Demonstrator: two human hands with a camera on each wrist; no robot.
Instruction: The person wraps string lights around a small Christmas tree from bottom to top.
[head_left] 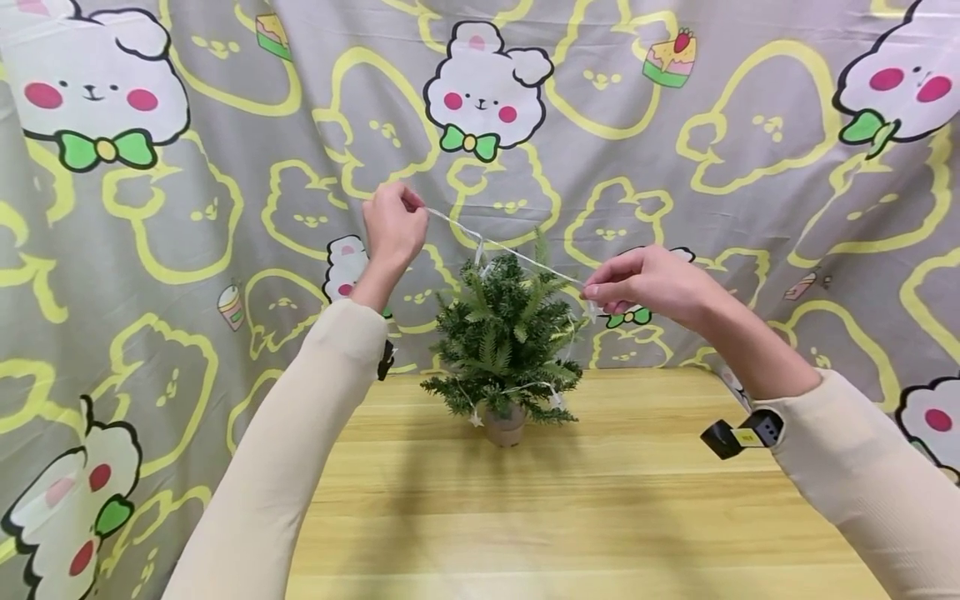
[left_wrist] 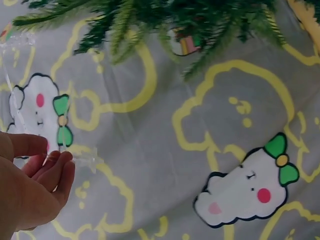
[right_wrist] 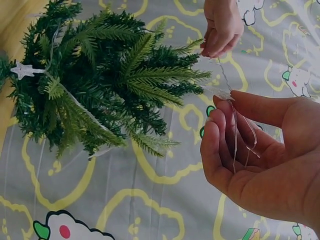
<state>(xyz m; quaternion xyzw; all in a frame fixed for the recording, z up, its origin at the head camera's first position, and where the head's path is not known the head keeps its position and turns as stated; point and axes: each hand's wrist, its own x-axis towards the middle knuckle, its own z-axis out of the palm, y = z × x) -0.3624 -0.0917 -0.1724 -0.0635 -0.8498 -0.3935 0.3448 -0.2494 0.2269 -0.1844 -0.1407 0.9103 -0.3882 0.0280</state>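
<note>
A small green artificial Christmas tree [head_left: 510, 333] stands upright in a light pot [head_left: 505, 427]. A thin clear string of star lights [head_left: 517, 252] stretches across its top between both hands. At the upper left, my left hand [head_left: 393, 221] pinches one end of this stretch; the left wrist view has a clear star [left_wrist: 87, 160] dangling by the fingertips. My right hand [head_left: 652, 283], lower and right of the treetop, pinches the other end between thumb and fingers. Loose loops of wire [right_wrist: 236, 135] hang across its palm. More of the string lies around the branches, with a star [right_wrist: 24, 70] low down.
Under the pot is a light wooden table [head_left: 465, 517]. A grey patterned curtain [head_left: 300, 167] hangs close behind the tree and along the left side. A black wrist camera [head_left: 742, 433] juts from the right sleeve.
</note>
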